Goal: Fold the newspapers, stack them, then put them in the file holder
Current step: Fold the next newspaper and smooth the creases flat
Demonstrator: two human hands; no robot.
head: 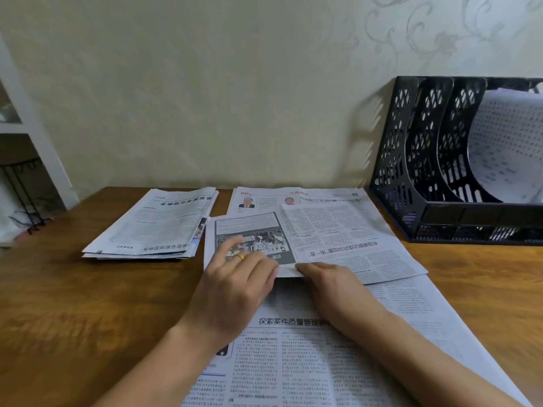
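A large newspaper (308, 356) lies spread on the wooden table in front of me, its far half folded back toward me as a flap (332, 239). My left hand (235, 286) lies flat on the flap's left part, fingers spread, a gold ring on one finger. My right hand (332, 286) presses on the flap's near edge at the middle. A stack of folded newspapers (152, 227) rests at the left. The black mesh file holder (417, 160) stands at the back right, with a curled sheet of paper (508, 148) in its rightmost slot.
The wooden table (88, 304) meets a pale wallpapered wall at the back. A white shelf unit (32, 136) and a black wire stand (26, 195) are off the table's left edge.
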